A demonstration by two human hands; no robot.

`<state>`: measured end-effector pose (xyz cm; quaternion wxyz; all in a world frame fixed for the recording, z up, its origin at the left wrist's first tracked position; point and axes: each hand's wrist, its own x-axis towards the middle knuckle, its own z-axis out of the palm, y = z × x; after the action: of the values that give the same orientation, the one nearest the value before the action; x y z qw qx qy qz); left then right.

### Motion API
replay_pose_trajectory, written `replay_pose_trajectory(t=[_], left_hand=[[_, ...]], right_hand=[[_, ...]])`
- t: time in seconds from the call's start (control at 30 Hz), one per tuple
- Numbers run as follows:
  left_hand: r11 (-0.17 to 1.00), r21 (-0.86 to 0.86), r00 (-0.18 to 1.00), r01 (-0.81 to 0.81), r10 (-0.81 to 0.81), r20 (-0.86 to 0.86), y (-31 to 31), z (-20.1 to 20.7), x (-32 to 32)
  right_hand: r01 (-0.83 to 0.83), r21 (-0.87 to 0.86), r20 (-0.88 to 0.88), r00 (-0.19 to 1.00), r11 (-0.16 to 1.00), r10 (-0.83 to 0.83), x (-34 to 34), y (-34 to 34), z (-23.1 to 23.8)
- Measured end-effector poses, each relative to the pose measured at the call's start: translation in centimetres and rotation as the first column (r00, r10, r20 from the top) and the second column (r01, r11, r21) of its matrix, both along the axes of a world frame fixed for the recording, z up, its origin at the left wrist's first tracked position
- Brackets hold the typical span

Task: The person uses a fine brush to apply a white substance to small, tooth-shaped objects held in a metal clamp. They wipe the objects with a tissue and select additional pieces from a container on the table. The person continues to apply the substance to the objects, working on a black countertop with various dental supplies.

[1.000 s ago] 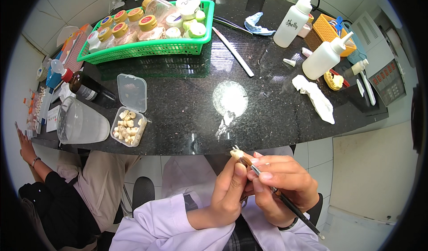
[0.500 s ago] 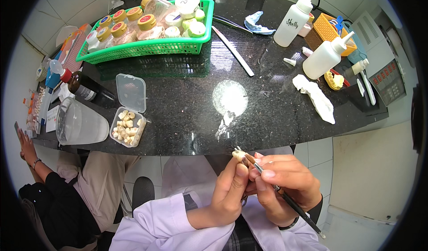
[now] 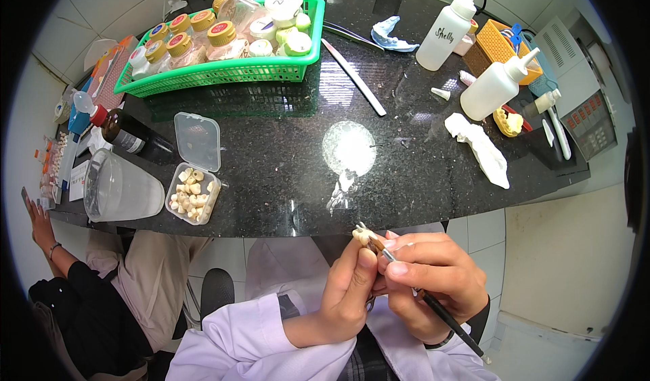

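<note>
Just off the near edge of the table, my left hand [image 3: 345,293] is closed, pinching a small cream tooth crown [image 3: 363,235] at its fingertips. Thin metal prongs stick out by the crown, and a bit of metal shows below the fingers; the rest of that tool is hidden by my hands. My right hand [image 3: 437,273] is closed round a fine brush [image 3: 443,315] with a black handle, silver ferrule and brown bristles. Its bristle tip lies against or right beside the crown. Both hands are close together.
A clear lidded box [image 3: 211,204] of tooth pieces stands left, near a plastic cup [image 3: 128,191] and brown bottle [image 3: 125,132]. Behind are a green basket [image 3: 284,70] of jars and a long white-handled tool [image 3: 355,76]. Squeeze bottles [image 3: 489,90] and crumpled tissue [image 3: 484,154] lie right. Another person's hand [image 3: 42,231] shows far left.
The brush and my right fingers have shifted slightly, with the handle's back end moving a little left. My left hand keeps the crown in nearly the same place.
</note>
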<state>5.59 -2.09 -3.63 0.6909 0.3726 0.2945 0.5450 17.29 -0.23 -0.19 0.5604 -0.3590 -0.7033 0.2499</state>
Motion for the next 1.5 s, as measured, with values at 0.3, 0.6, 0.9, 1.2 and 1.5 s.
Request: replay_pose_trajectory(t=[0.3,0.6,0.9,1.2,1.5], left_hand=[[1.0,-0.014,1.0,0.006,-0.006,-0.015,-0.1,0.0,-0.1],[1.0,-0.016,1.0,-0.002,0.002,-0.016,-0.1,0.1,0.1],[1.0,-0.024,1.0,0.016,-0.015,0.021,-0.1,0.0,-0.1],[0.997,-0.044,0.996,0.065,-0.063,0.06,0.0,-0.3,-0.1],[0.998,-0.033,0.996,0.051,-0.048,0.081,0.1,-0.2,-0.1]], right_hand=[[-0.004,0.007,0.009,1.0,1.0,0.004,0.1,0.1,0.1],[0.0,0.0,0.013,1.0,1.0,0.0,0.1,0.0,0.1],[-0.003,-0.017,0.009,1.0,1.0,0.003,0.2,0.1,0.2],[0.001,-0.018,-0.086,0.996,1.0,-0.003,0.3,-0.1,-0.4],[-0.017,-0.052,-0.097,0.995,0.999,0.012,0.4,-0.1,-0.1]])
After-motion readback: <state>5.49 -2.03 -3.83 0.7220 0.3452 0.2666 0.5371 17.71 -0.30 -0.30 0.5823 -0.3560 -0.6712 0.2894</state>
